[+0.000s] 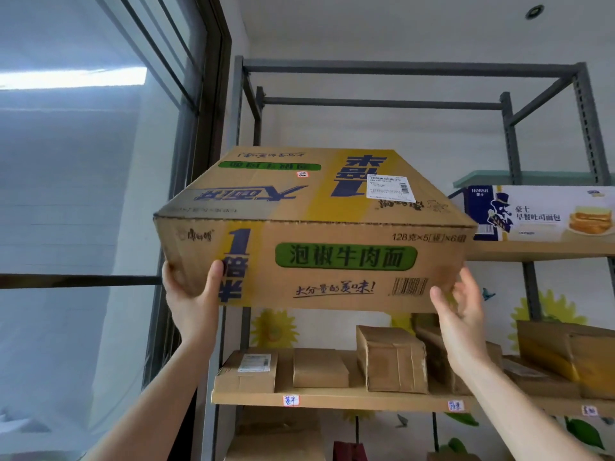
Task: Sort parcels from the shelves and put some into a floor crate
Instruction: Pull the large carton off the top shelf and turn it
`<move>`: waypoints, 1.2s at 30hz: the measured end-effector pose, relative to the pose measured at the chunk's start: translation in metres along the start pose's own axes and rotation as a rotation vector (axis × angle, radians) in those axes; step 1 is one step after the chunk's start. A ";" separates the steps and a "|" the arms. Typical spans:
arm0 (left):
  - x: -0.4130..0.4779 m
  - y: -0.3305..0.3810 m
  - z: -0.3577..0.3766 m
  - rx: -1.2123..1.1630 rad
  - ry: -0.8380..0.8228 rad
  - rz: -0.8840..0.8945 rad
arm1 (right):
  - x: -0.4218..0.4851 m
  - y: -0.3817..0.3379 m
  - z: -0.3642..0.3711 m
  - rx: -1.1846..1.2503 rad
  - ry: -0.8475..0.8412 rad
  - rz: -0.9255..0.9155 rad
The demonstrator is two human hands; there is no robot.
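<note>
Left fingers [215, 277]: I am gripping the carton [332, 227] by its lower left corner.
Right fingers [467, 287]: lying open at its long axis's other end.

The large tan cardboard noodle carton [316, 227] bears a broad yellow band running over its top and front, dark blue block characters, green rounded panels with dark lettering, and a black barcode. Its white shipping label [390, 186] has black print, and its small white sticker [302, 175] is edged in red. The long white bread box [539, 212] shows a navy end panel, a navy top-hatted figure and golden toast. The slotted metal shelf frame [512, 141] is grey. The pale wood shelf board [332, 399] carries white tags [290, 400] with blue handwriting. The plain brown cardboard parcels [391, 359] are mostly unmarked. The white wall [382, 128] is patterned with yellow sunflowers and green leaves.
</note>
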State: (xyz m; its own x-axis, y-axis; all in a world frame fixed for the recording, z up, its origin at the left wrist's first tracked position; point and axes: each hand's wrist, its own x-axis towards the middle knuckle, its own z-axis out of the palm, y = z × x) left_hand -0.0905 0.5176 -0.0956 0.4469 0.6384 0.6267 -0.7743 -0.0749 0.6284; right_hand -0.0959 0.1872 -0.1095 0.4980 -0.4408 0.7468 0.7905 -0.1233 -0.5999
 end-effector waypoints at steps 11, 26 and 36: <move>0.069 0.023 0.021 0.161 0.033 0.096 | 0.063 -0.025 0.039 -0.218 0.092 -0.294; 0.157 -0.029 0.079 0.083 -0.037 0.041 | 0.155 0.025 0.116 -0.408 0.198 -0.223; 0.190 -0.087 0.109 0.137 -0.036 0.041 | 0.192 0.087 0.139 -0.858 0.175 -0.278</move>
State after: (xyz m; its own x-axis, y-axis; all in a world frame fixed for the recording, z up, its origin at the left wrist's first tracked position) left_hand 0.1106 0.5614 0.0192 0.4334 0.6053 0.6677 -0.7248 -0.2062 0.6574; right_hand 0.1185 0.2149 0.0215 0.2133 -0.4158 0.8841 0.3030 -0.8322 -0.4644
